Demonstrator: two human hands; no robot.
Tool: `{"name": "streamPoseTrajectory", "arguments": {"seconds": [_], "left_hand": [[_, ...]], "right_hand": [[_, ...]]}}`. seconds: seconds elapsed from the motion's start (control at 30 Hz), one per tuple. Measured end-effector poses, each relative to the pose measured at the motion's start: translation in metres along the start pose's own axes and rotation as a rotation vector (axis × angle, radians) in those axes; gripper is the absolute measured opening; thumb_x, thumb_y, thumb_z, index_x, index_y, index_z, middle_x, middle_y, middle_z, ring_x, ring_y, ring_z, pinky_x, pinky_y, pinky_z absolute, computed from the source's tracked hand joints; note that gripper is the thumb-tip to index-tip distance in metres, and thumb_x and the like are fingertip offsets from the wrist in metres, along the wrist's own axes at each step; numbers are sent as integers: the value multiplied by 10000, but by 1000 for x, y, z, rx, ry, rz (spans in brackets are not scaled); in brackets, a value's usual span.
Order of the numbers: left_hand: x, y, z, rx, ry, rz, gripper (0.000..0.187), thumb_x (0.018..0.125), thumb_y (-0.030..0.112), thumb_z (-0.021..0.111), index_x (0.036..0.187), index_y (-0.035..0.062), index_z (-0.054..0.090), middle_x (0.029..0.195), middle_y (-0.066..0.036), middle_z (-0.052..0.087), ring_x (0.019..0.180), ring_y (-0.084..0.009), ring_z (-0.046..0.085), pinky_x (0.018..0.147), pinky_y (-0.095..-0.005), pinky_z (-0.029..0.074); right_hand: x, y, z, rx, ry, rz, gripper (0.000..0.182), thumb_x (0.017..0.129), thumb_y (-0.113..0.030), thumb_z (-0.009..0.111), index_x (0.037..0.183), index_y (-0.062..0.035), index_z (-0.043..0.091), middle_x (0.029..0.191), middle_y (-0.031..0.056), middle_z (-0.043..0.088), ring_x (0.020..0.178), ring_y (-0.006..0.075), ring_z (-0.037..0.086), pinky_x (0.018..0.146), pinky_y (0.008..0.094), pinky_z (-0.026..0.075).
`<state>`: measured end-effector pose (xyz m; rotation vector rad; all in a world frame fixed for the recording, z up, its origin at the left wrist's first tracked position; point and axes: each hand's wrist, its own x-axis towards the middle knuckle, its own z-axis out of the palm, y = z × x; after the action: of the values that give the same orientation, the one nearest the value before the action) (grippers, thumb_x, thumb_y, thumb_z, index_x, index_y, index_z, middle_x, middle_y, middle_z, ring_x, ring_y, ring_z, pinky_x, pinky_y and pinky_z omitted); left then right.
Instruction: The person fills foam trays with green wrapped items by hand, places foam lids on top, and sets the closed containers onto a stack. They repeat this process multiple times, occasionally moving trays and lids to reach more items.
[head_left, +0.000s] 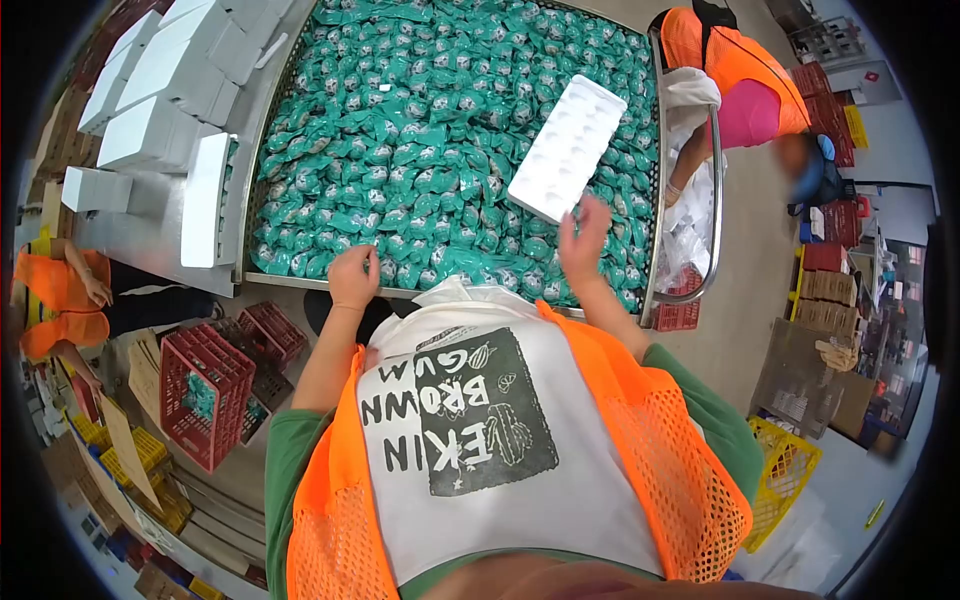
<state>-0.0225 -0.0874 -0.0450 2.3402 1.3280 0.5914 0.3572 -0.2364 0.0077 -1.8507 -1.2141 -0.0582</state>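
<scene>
A large metal-edged tray (247, 190) is filled with many small green-wrapped items (420, 150). On top of them, right of centre, lies a white moulded tray (568, 148) with rows of hollows, tilted at an angle. My right hand (585, 240) is at the lower end of this white tray, fingers apart; whether it touches the tray is unclear. Over the near edge of the large tray, at the left, is my left hand (354, 277), with its fingers curled; what they hold, if anything, is hidden.
White boxes (150, 130) and an upright white tray (207, 200) stand on the metal table (160, 228) at left. Red crates (205, 395) are lower left. One co-worker (740, 75) bends at upper right; another (70, 300) stands at left. A yellow crate (785, 475) is lower right.
</scene>
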Motion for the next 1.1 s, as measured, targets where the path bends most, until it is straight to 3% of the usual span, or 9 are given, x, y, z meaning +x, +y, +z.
{"name": "streamPoseTrajectory", "arguments": {"seconds": [0.1,0.2,0.3,0.37,0.43,0.5,0.53,0.73,1.1], "left_hand": [[-1,-3,-2,30,-11,5,85,832,149,632,868,93,685,868,-82,704,782,-301,665,698,-408,507],[2,0,-3,14,36,44,95,840,143,620,866,80,686,817,-103,679,705,-314,637,637,-415,489],[1,-2,0,2,50,73,100,847,140,614,859,71,685,790,-117,665,663,-324,620,605,-420,479],[2,-2,-2,14,24,56,96,848,147,621,854,74,684,806,-108,673,694,-320,630,632,-416,485],[2,3,-4,28,-29,20,89,845,159,635,848,84,683,840,-88,692,759,-310,653,689,-407,498],[2,7,-1,-19,-18,50,106,862,166,643,830,72,677,801,-89,677,701,-301,639,633,-394,488],[2,10,-3,-26,-35,47,111,866,169,644,828,70,678,795,-91,675,688,-298,636,619,-390,485],[0,2,-9,-271,-128,-77,196,923,190,598,1043,59,681,854,-79,703,704,-193,660,651,-301,502],[0,-7,-6,-330,-228,-40,313,970,277,539,1160,54,649,900,-59,710,781,-144,655,707,-281,503]], "right_hand": [[52,12,10,-59,235,252,454,834,-122,688,1229,35,529,1052,210,585,984,341,571,825,442,467],[64,88,29,-81,-156,404,505,808,-142,704,1237,51,519,1095,235,618,1012,356,599,864,427,482],[68,74,36,17,-300,581,542,777,-128,715,1256,36,522,1127,231,649,1024,350,633,891,405,496],[50,86,65,325,-247,467,539,783,-95,697,1287,-11,528,1149,196,656,1044,317,646,908,381,501],[45,43,67,283,-364,402,547,793,-91,695,1304,-4,518,1204,190,631,1093,287,625,928,383,495],[36,4,67,438,-422,399,571,781,-97,692,1318,-10,519,1197,192,633,1085,307,626,929,388,495],[25,10,81,414,-419,270,567,794,-74,673,1336,-20,515,1214,157,639,1039,238,645,868,354,527],[20,-28,72,387,-467,188,534,767,-104,641,1298,-157,613,1186,133,630,991,309,631,856,392,517],[42,-32,33,220,-568,41,509,752,2,594,1233,-149,662,1213,110,629,1025,316,633,867,393,519]]}}
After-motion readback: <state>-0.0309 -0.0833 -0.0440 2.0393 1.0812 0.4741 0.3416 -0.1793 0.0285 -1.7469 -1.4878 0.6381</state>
